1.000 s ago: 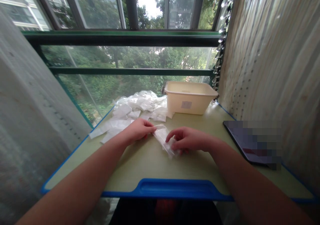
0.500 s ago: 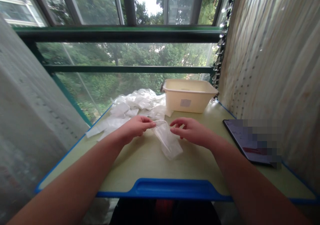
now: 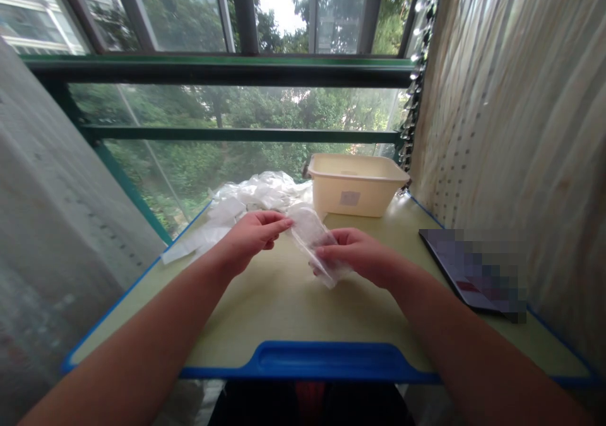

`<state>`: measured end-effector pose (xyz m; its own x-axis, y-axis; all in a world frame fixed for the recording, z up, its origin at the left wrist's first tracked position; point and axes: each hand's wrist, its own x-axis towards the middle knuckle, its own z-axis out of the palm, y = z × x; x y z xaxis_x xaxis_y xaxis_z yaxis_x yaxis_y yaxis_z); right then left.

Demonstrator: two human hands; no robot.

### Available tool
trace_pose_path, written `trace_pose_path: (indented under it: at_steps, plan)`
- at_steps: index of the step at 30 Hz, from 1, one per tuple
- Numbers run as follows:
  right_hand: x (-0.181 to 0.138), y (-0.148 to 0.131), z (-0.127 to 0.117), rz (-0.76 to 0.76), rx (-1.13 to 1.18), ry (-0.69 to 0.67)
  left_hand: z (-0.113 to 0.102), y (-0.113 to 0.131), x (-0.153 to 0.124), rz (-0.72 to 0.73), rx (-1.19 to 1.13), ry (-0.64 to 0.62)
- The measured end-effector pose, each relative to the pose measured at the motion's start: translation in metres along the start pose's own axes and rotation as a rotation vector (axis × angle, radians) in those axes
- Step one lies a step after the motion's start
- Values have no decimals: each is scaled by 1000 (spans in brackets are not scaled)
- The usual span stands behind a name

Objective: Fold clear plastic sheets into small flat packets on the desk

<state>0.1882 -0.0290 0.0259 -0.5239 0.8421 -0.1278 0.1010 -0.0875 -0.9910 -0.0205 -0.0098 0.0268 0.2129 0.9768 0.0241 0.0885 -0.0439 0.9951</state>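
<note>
A small clear plastic bag point(image 3: 310, 233) is held just above the green table point(image 3: 284, 300), between both hands. My left hand point(image 3: 253, 235) pinches the bag's upper left edge with fingertips closed on it. My right hand point(image 3: 357, 255) grips the bag's lower end, fingers curled round it. Behind my left hand lies a pile of similar clear bags point(image 3: 246, 202) spread over the table's far left part. A cream plastic tub point(image 3: 355, 185) stands at the far edge, right of the pile.
A dark flat tablet point(image 3: 468, 268) lies on the table at the right, next to a curtain. The table has a blue rim with a blue tray recess point(image 3: 315, 360) at its near edge. A green railing and window run behind the table.
The bag was lying on the table under both hands; it has been lifted and its mouth opened. My right hand moved from the bag's top edge back down to grip its lower end.
</note>
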Motion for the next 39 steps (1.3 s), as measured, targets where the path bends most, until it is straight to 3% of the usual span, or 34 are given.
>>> trace_pose_path:
  at_steps: [3,7,9,11,12,15,16,21,30,34,39]
  plan:
    - [4,5,0,50,133,-35,-1,-4,4,-33,56,5]
    - [11,12,1,90,211,47,-1,-2,5,-116,63,47]
    - [14,13,1,48,234,92,2,1,2,-101,86,156]
    - [16,13,1,-34,283,135,9,3,-3,-64,108,175]
    - [16,12,0,-78,320,153,14,3,-6,-46,115,110]
    - [17,9,0,-185,441,187,29,-3,-13,16,109,-253]
    - [18,8,0,-206,470,190,33,-6,-13,55,120,-282]
    - [18,7,-2,-229,521,186,38,-15,-10,92,131,-182]
    - [25,15,-4,-206,500,174,34,-16,-9,97,309,-242]
    - [24,14,2,-214,494,171,32,-20,-4,165,396,-74]
    - [22,11,7,-228,484,118,31,-23,0,92,215,55]
